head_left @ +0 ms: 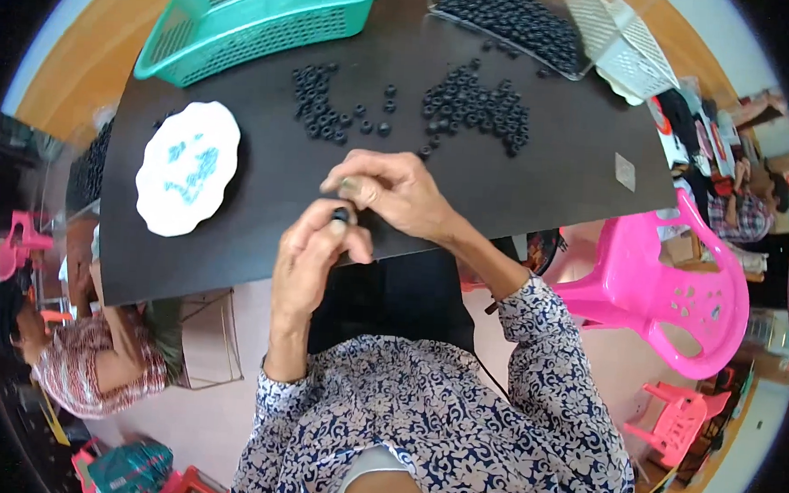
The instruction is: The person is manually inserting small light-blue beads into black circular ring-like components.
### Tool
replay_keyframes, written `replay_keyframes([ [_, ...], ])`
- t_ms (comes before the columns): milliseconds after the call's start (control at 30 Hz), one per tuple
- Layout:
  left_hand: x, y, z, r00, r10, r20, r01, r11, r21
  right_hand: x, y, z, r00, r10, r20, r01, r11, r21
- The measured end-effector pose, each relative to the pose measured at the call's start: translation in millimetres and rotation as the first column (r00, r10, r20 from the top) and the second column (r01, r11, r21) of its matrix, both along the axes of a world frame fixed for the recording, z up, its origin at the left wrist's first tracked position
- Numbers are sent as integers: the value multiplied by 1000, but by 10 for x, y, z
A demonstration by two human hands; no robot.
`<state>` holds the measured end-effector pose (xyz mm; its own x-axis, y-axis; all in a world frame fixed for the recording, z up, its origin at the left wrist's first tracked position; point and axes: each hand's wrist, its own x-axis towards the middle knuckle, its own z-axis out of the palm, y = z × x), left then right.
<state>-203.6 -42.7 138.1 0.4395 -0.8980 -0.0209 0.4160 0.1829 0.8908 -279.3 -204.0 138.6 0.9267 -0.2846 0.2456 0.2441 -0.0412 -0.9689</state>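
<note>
Over the table's near edge, my left hand (303,258) pinches a small black ring-like piece (341,214) between thumb and fingers. Just above and to its right is my right hand (399,193), thumb and fingertips pressed together; whatever they hold is too small to make out. The two hands are close together. Beyond them on the dark table lie two loose groups of small black round pieces, a left group (314,104) and a right group (475,106). To the left, a white scalloped plate (160,209) carries many tiny blue pieces (198,172).
A green plastic basket (272,36) stands at the far left of the dark table (540,187). At the far right are a clear tray of black pieces (513,25) and a white basket (632,54). A pink chair (621,263) stands right; another person (107,361) sits left.
</note>
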Motion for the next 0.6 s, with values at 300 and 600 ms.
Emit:
replay_keyframes([
  [300, 106, -16, -6, 985, 122, 121, -125, 992, 22, 49, 19, -60, 985, -35, 168, 65, 982, -175],
  [600, 183, -53, -166, 934, 328, 141, -340, 938, 68, 19, 50, -23, 998, 41, 43, -38, 998, -49],
])
